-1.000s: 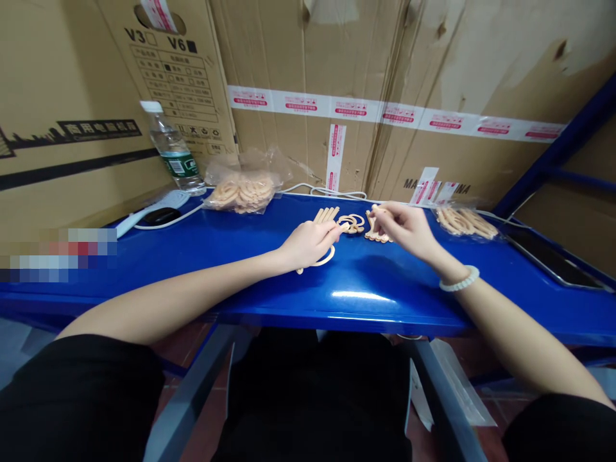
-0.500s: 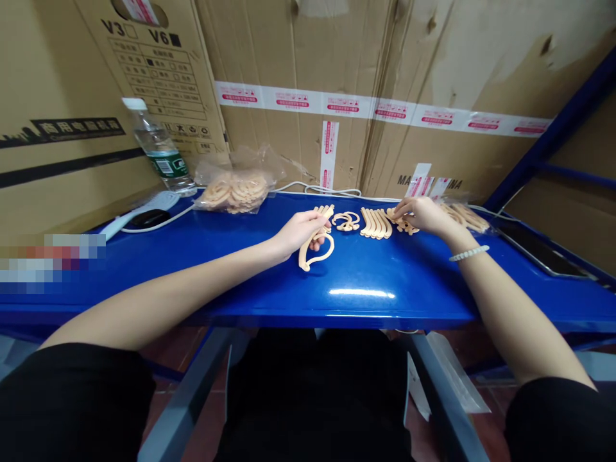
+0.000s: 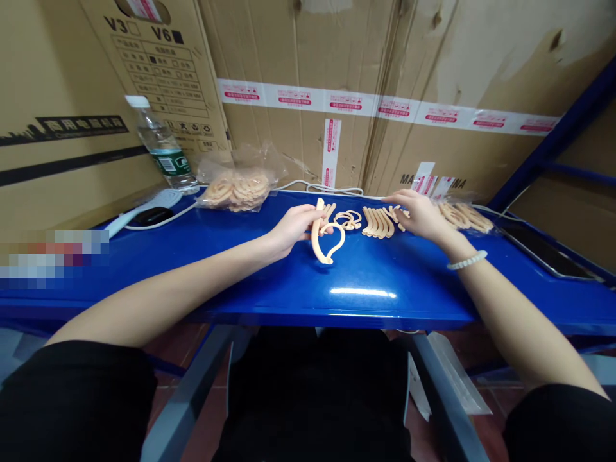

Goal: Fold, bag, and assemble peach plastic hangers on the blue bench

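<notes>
My left hand [image 3: 297, 226] is closed around a beige curved plastic piece [image 3: 316, 240], a bowed arm joined at its lower end to an open hook-like ring. The piece is held up above the blue table. My right hand [image 3: 412, 212] is over a small pile of little beige parts [image 3: 397, 217], fingers bent and drawn together; what they pinch, if anything, is hidden. Between the hands lie a neat row of beige curved arms [image 3: 378, 222] and a few beige hook-shaped rings [image 3: 348, 220]. More beige strips [image 3: 328, 210] lie partly behind my left hand.
On the blue table [image 3: 269, 292] stand a water bottle [image 3: 166, 154] and a clear bag of beige rings [image 3: 237, 190] at the left. Another bag of beige arms [image 3: 464, 216] and a dark phone-like device [image 3: 546, 251] lie right. Cardboard boxes [image 3: 289, 147] wall the back.
My left hand has turned the held piece, so its ring and lower tip have swung to the right. My right hand has shifted slightly over the small parts.
</notes>
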Demonstrator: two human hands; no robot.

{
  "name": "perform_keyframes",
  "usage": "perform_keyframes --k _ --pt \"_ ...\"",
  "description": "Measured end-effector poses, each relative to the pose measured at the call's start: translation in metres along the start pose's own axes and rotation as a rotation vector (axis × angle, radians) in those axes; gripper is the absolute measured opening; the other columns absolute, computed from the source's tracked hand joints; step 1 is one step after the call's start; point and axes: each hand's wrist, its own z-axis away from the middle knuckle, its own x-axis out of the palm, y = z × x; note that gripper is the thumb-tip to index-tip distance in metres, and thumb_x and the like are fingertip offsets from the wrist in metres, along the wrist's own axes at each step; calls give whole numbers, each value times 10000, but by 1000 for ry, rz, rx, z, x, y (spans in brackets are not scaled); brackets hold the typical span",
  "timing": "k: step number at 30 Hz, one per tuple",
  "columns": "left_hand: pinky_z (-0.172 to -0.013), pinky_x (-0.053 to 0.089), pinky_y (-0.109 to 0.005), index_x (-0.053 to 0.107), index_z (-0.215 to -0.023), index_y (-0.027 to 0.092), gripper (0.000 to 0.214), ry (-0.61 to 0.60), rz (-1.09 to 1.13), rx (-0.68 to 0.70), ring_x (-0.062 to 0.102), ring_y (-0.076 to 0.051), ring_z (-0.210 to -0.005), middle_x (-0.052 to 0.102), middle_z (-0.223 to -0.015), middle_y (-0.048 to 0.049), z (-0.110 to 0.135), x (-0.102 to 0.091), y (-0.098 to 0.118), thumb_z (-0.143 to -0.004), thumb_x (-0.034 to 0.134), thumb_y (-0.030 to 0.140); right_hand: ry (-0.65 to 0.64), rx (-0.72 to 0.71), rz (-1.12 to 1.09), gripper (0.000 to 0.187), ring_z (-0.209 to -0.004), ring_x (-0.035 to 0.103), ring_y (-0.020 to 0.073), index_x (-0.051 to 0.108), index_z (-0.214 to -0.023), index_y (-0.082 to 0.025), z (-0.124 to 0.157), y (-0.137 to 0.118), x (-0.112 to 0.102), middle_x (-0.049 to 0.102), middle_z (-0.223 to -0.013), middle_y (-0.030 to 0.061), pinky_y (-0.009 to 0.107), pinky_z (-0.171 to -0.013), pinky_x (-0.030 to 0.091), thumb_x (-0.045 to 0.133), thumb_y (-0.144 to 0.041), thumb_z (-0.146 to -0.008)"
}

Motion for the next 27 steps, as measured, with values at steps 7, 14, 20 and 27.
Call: perform_keyframes --k 7,14,20,27 --pt "-725 575 -303 618 -891 142 90 -6 54 14 713 -165 -681 743 -774 -63 -3 -2 -2 -967 570 141 -4 -552 -38 351 -1257 571 324 631 -1340 -180 0 -111 18 690 -1275 147 553 -1092 427 545 -349 -1044" --pt "-786 598 -369 560 -1026 165 107 -3 84 53 717 -178 -747 757 -930 -94 -4 -2 -6 -933 609 147 -23 -472 10 282 -1049 621 264 703 -1050 -186 5 -99 25 715 -961 85 577 -1159 295 487 -366 -1079" --pt "-1082 504 -526 536 -1269 227 410 104 -405 756 587 -282 -1282 551 -1431 -139 -7 -9 -17 -888 679 178 -24 -295 -36 266 -888 625 241 720 -1000 -205 5 -91 22 707 -895 67 521 -1081 327 534 -391 -1041" --pt "-1233 102 -737 695 -1139 221 203 -11 -1123 1214 132 -422 -1589 415 -1615 -128 6 -7 -27 -951 669 294 7 -234 24 276 -786 608 235 747 -994 -209 8 -97 27 716 -808 64 507 -1031 312 530 -377 -1025"
